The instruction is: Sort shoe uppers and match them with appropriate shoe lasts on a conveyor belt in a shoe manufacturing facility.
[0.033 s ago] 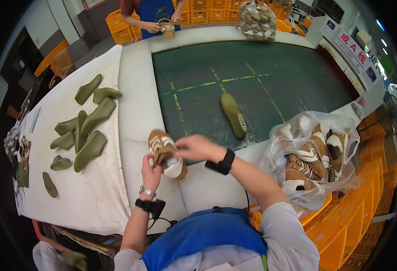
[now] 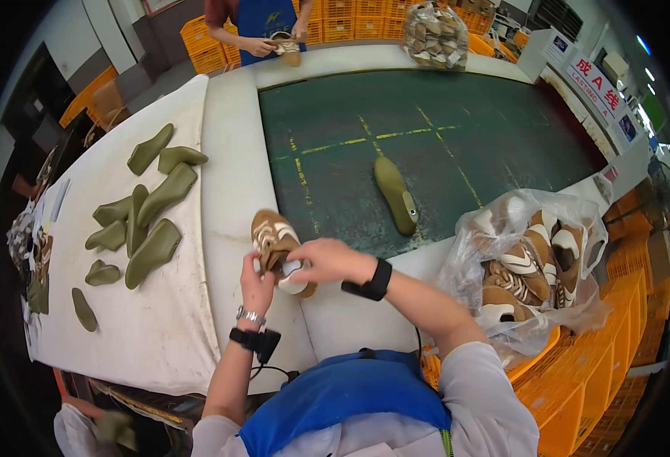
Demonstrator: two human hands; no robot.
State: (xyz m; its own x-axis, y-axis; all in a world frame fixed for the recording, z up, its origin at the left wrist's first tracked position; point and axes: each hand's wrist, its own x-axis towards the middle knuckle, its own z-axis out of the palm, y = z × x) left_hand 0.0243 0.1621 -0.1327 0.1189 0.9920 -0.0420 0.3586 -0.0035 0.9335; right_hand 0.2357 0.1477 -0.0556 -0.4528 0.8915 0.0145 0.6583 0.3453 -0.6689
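A brown and white sneaker [image 2: 268, 226] lies over the white border of the table, toe pointing away from me. My left hand [image 2: 256, 288] grips its left side near the opening, with the thumb up by the tongue. At the opening my right hand [image 2: 330, 263] has its fingers curled onto the collar; its fingertips are partly hidden. Some white shows inside the shoe behind my fingers. On the green surface to the right lies one olive shoe last [image 2: 393, 194], apart from both hands.
Several olive shoe lasts [image 2: 166, 195] lie on the white cloth [image 2: 61, 251] at left. A clear plastic bag [image 2: 464, 263] of sneakers sits at right above orange crates [image 2: 579, 381]. Across the table a person [image 2: 270, 30] holds another sneaker; another bag of shoes [image 2: 435, 38] stands there.
My right hand has shifted left and slightly down, closer onto the shoe's opening. My left hand keeps its hold, and the sneaker has tipped slightly.
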